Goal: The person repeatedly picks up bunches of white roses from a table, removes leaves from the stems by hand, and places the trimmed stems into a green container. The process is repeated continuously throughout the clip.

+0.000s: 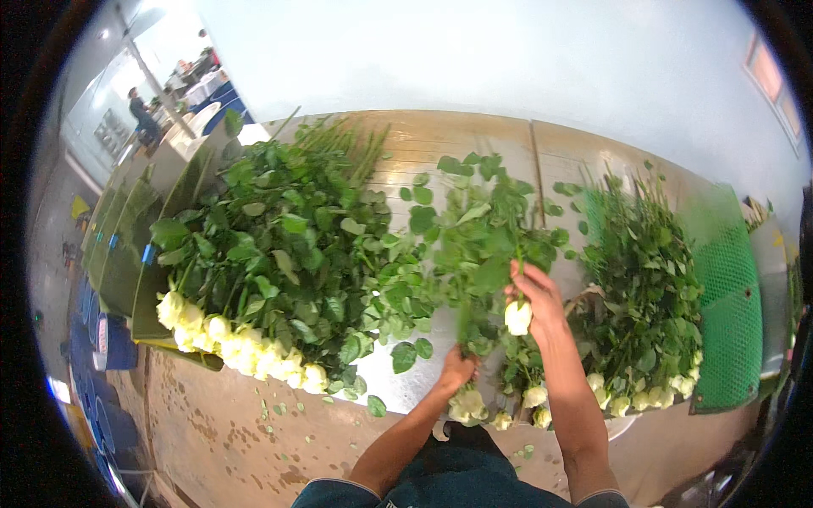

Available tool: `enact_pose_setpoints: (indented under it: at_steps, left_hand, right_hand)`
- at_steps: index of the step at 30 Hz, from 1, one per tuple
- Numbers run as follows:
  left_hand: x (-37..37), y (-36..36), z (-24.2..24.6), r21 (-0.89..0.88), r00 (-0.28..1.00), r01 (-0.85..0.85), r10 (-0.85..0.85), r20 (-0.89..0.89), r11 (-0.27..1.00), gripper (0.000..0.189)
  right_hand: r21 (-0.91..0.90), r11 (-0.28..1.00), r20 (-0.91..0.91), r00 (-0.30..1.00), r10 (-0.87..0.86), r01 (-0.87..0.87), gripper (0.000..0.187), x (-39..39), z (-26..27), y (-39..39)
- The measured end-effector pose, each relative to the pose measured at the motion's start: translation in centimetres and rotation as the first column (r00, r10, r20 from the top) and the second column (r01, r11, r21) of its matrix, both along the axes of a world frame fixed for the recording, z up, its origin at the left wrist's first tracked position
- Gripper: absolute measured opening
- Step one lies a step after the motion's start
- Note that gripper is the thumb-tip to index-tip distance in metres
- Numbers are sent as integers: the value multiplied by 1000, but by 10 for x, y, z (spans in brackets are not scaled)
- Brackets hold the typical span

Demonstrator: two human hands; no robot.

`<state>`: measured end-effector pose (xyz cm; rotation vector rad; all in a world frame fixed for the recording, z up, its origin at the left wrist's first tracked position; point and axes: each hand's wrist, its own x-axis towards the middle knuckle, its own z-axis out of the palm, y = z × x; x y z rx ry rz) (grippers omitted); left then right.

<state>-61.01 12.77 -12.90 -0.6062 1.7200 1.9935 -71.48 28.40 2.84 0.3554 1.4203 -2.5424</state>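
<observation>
My right hand [538, 293] grips the stem of a white rose [518, 318] just behind its bloom, which hangs towards me while the leafy stem points away across the table. Lower and to the left, my left hand [462, 368] is closed around the stems of a small bunch of white roses [468, 406], their blooms at the table's front edge. Foliage hides part of the left fingers. Between and beyond my hands lie leafy stems [470, 235], some blurred. A few more rose heads [535, 397] rest at the edge below my right hand.
A large pile of white roses [279, 241] covers the table's left side, beside green upright dividers [143, 254]. More roses [648, 292] lie right, next to green mesh [727, 305]. Loose leaves dot the metal tabletop [394, 381] and floor. Blue buckets [114, 343] stand left; a person [145, 117] is far off.
</observation>
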Motion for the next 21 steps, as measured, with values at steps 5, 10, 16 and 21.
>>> enact_pose_setpoints:
  at_steps: [5, 10, 16, 21]
  left_hand:
    - [9, -42, 37, -598, 867, 29, -318, -384, 801, 50]
    - [-10, -123, 180, -165, 781, -142, 8, -625, 976, 48]
    - [-7, -190, 240, -282, 594, -336, -29, -804, 899, 23]
    - [14, -318, 302, -503, 596, -598, -73, -799, 624, 12]
  right_hand:
    - [218, 971, -252, 967, -44, 101, 38, 3, 28, -71]
    - [483, 851, -433, 901, 29, 205, 36, 87, 7, -148]
    - [662, 710, -603, 732, 316, 239, 36, 119, 52, -245]
    - [618, 767, -547, 604, 580, -176, 41, 130, 87, -268]
